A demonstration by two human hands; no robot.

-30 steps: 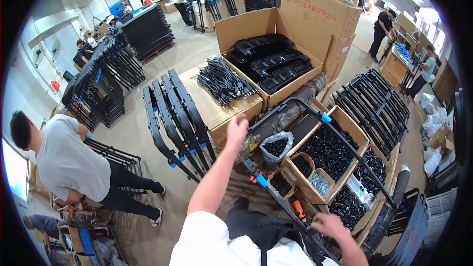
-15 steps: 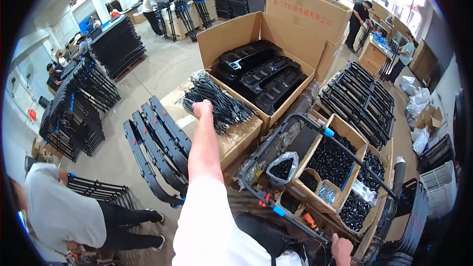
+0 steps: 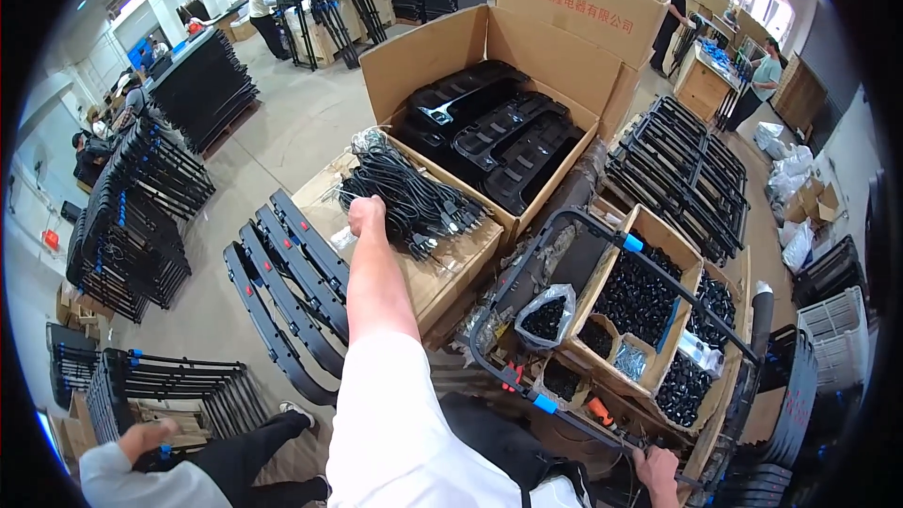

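Note:
My left hand (image 3: 367, 214) reaches out with fingers closed at the near left edge of a bundle of black power cords (image 3: 409, 179). What lies inside its fingers is hidden. The cords, with plugs at their right ends, lie on a cardboard-topped stack (image 3: 461, 268). My right hand (image 3: 656, 470) is wrapped round the near end of a black tubular frame (image 3: 503, 287) with blue sleeves and a red clip. This frame rests slantwise across a wooden parts box (image 3: 628, 226) of small black pieces. Beside the frame lies an orange-and-black power tool (image 3: 599, 411).
Behind the cords stands an open carton (image 3: 423, 52) of black plastic covers. Curved black rails (image 3: 287, 273) lean at the stack's left. A clear bag of black parts (image 3: 546, 315) sits beside the parts box. A co-worker (image 3: 160, 470) is at lower left; folded frames (image 3: 682, 174) stand right.
My left hand has drawn slightly back and left along the cords' edge. My right hand stays on the frame. The co-worker at left has moved lower in view, a hand now raised.

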